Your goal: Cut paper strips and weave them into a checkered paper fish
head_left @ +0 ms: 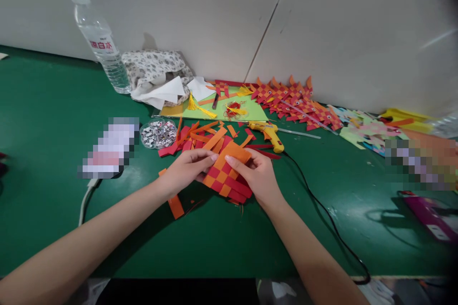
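Note:
A woven piece of red and orange paper strips (225, 174) lies on the green table (53, 119) between my hands. My left hand (188, 167) pinches its upper left edge, fingers closed on the strips. On the other side, my right hand (255, 174) grips its right edge, thumb on top of an orange strip. Loose red and orange strips (203, 138) are scattered just behind the weave, and one orange strip (175, 205) lies under my left wrist.
A yellow glue gun (270, 133) with a black cord (322, 209) lies right of the strips. A dish of googly eyes (158, 133), a water bottle (102, 43), a cloth pouch (153, 71), a green sheet (246, 112) and a row of finished woven fish (296, 100) sit behind.

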Available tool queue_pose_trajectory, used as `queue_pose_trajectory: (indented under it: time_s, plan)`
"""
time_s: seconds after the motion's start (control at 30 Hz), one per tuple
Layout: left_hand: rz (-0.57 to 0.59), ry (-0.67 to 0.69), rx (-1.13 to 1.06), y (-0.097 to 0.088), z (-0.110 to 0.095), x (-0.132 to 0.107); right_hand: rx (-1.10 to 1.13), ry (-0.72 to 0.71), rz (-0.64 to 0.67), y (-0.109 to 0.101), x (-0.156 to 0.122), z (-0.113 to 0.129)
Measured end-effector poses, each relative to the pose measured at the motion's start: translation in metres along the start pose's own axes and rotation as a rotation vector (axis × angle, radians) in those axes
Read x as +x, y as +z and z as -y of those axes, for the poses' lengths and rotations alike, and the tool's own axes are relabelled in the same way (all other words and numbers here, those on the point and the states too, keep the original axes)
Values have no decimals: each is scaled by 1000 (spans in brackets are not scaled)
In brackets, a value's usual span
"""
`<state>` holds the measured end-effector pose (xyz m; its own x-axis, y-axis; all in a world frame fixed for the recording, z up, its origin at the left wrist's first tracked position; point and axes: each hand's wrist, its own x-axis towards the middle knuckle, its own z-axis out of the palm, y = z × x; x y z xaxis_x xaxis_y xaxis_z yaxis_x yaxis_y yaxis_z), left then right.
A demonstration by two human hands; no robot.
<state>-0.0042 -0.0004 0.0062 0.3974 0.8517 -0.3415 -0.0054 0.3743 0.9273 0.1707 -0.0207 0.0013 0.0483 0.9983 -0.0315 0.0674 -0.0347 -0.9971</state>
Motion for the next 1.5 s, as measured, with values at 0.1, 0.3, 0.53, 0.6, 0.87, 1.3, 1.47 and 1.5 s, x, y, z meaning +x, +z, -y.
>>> queue_pose_trajectory:
  time_s: [0.1,0.3,0.53,0.6,0.87,1.3,1.47,1.5]
  plan:
    - [-11,15,29,-1,0,0,31,19,14,0,1,0]
    - [18,4,12,-5,3,2,24,33,14,-2,2,-2]
    - [35,-35,-3,-6,3,3,32,39,33,-1,2,0]
    - [24,-21,53,-5,3,2,23,37,37,-1,2,0]
    - [-5,8,135,1,3,2,-74,-1,5,-2,3,-3]
    - [96,-12,125,-4,5,3,-180,-23,-55,-1,1,0]
    - [113,-24,124,-6,4,2,-192,-21,-62,-1,1,-1]
    - [115,-27,125,-6,4,2,-199,-23,-65,-2,1,-1]
